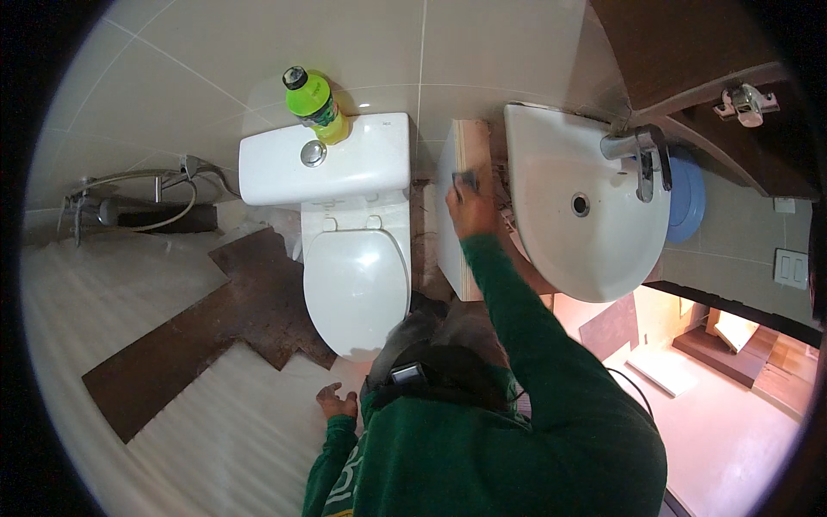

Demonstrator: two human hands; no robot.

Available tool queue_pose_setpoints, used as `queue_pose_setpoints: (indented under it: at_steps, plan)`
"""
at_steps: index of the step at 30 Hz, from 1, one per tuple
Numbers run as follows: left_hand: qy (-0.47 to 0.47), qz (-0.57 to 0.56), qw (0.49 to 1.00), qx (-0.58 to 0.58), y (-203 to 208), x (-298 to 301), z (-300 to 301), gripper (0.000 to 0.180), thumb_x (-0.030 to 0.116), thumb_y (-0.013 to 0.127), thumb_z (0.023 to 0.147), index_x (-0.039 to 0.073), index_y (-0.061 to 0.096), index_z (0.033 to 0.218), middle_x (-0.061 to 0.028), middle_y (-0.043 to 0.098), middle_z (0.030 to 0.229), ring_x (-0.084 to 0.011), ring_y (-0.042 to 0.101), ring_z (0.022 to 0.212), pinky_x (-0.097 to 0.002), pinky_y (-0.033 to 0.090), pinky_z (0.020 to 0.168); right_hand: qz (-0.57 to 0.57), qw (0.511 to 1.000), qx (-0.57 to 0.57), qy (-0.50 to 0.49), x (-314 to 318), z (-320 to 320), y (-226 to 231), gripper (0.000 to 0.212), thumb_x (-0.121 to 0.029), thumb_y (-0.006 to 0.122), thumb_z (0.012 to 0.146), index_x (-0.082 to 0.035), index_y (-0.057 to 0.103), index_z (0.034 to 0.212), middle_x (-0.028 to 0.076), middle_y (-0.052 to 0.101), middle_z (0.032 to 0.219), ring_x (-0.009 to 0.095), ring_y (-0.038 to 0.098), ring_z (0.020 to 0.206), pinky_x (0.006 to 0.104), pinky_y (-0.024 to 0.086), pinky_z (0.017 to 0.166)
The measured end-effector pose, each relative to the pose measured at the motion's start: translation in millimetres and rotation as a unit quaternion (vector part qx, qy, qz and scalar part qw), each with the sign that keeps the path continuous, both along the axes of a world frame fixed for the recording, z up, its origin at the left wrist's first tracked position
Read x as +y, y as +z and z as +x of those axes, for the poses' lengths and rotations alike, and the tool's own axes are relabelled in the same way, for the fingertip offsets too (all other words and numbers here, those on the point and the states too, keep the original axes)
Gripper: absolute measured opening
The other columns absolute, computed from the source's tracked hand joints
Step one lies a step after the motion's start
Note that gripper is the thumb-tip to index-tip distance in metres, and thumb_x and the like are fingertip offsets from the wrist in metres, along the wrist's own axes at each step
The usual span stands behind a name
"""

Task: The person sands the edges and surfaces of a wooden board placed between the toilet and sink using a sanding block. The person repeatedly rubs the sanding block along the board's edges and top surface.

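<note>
My right hand [472, 211] is closed on a small dark grey block [466, 180] and reaches to the top of a cabinet. The block rests at the cabinet's bare wooden edge [471, 142]; its exact kind is too small to make out. The cabinet's white side panel [448, 224] faces the toilet, and the white washbasin [551, 189] stands just right of my hand. My left hand [336, 402] hangs low on the left with its fingers apart and nothing in it, above the covered floor.
The toilet [357, 284] has its lid down, and a green bottle [317, 105] stands on its tank. Dark brown boards [207, 327] lie on whitish sheeting at left. A dark wall cabinet [715, 86] overhangs the basin's right. Boards [728, 353] lie beyond the doorway.
</note>
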State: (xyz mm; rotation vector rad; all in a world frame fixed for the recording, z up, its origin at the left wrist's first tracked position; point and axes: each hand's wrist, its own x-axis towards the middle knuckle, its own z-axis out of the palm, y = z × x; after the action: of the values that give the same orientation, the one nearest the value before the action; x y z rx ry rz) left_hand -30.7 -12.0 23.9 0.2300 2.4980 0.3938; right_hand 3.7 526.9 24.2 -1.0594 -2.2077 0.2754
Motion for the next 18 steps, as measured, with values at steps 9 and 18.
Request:
queue_pose_setpoints:
  at_steps: [9,18]
  plan:
    - [-0.005,0.047,0.998,0.046,-27,-20,0,0.041,0.016,0.069,0.061,0.001,0.061,0.099,-0.0218,0.055,0.108,-0.0382,0.043,0.113,-0.0471,0.043,0.092,-0.013,1.000,-0.004,-0.027,12,-19,0,0.027,-0.016,0.071,0.077,-0.001,0.070,0.100,0.025,0.053,0.116,0.041,0.051,0.111,0.0477,0.044,0.096]
    - [0.063,0.039,0.997,0.037,-13,-4,0,0.040,0.019,0.067,0.063,0.001,0.063,0.098,-0.0191,0.057,0.105,-0.0377,0.043,0.112,-0.0453,0.045,0.087,-0.116,0.988,-0.054,-0.087,55,-57,3,0.030,-0.022,0.070,0.079,-0.006,0.070,0.105,0.024,0.047,0.130,0.040,0.046,0.121,0.0461,0.041,0.101]
